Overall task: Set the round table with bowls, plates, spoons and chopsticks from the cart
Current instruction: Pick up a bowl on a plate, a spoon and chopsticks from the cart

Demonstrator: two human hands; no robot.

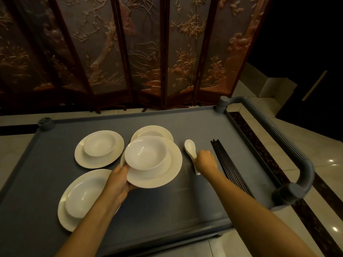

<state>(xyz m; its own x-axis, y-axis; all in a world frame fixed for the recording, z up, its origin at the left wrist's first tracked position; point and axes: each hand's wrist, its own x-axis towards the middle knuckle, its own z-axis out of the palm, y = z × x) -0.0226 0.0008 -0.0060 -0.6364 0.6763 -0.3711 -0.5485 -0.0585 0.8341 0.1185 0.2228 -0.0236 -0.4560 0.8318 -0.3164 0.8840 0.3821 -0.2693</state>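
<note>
My left hand grips the near-left rim of a white plate that carries a white bowl, held above the grey cart top. My right hand is curled round the handle of a white spoon lying on the cart. Several black chopsticks lie in a bundle just right of that hand. Three more plates with bowls stay on the cart: one at the back left, one near left, one partly hidden behind the held plate.
The cart's grey tubular handle runs along its right side. A carved folding screen stands right behind the cart. Pale tiled floor with a dark border strip lies to the right.
</note>
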